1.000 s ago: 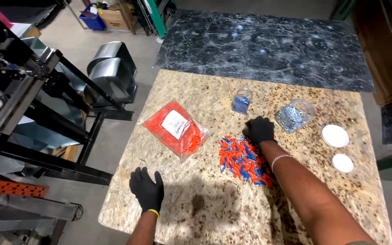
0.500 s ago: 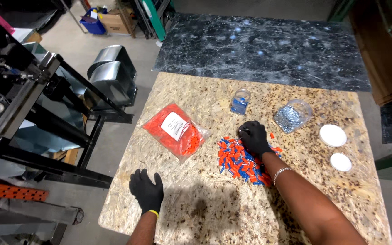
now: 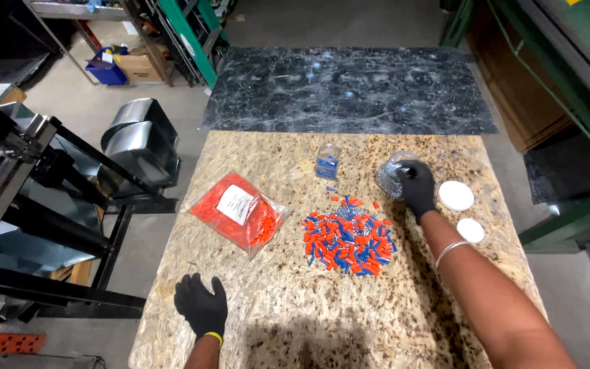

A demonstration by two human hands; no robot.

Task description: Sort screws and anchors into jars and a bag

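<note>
1. Lower left of the frame: the left hand (image 3: 201, 305) stays flat on the desk (image 3: 295, 321), fingers spread, holding nothing.
2. Left of centre lies a sealed bag of orange connectors (image 3: 239, 212).
3. Centre: a loose pile of orange and blue connectors (image 3: 348, 236), with a small clear jar (image 3: 328, 161) above it.
4. Right: the right hand (image 3: 416, 186) has left the pile and now closes on a clear jar of blue pieces (image 3: 390, 174).
5. Two white lids (image 3: 455, 195) sit just beside it, clear of the reach.

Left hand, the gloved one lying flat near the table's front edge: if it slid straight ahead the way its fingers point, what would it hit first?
Probably the bag of orange pieces; the left hand points roughly at it.
</note>
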